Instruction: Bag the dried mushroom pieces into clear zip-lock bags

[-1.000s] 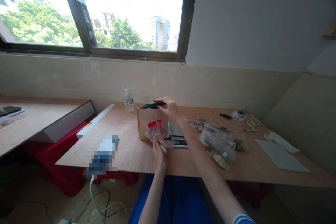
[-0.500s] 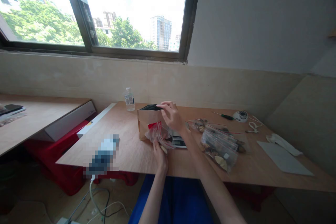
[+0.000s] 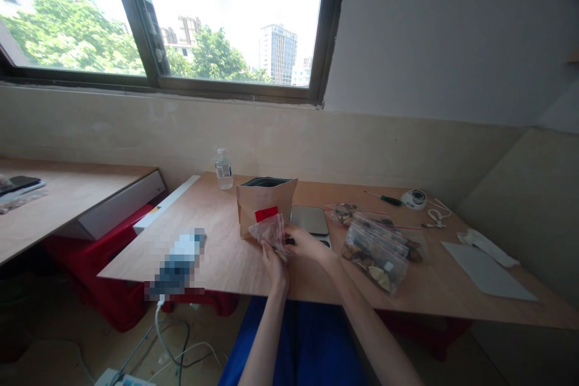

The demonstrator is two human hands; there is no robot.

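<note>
"Clear plastic zip bag: where?"
"Near side of the upright brown paper pouch, pinched in my left grip; my right grip is at the bag's mouth, its hold unclear. Likely reaching inside; next calls for keeping the bag steady."

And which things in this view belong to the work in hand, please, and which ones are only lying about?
Likely part of the work:
clear plastic bag, held in the left hand, right hand at its side
open paper bag, behind it
filled plastic bags
perhaps the scale-like device

Apparently just lying about:
bottle
screwdriver
white dome camera
</note>
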